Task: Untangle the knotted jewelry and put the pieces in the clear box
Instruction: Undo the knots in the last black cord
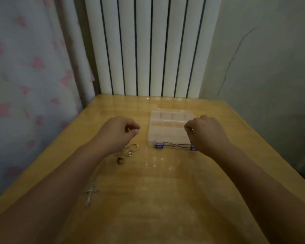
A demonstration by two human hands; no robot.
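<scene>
A clear box (167, 120) with compartments and blue latches lies shut on the wooden table (165, 191), right of centre. My right hand (207, 132) hovers over the box's right front part with its fingers curled downward, and I see nothing in them. My left hand (119, 132) is left of the box, fingers curled, thumb tip near the index tip, with nothing visible between them. Below it lie three rings (134, 147), partly hidden by the hand. A silver cross pendant (91, 191) lies near my left forearm, its thin chain running up under the arm.
A white ribbed radiator (151, 46) stands right behind the table's far edge. A curtain with pink hearts (30, 76) hangs at the left, and a pale wall is on the right. Bare wood lies between my forearms.
</scene>
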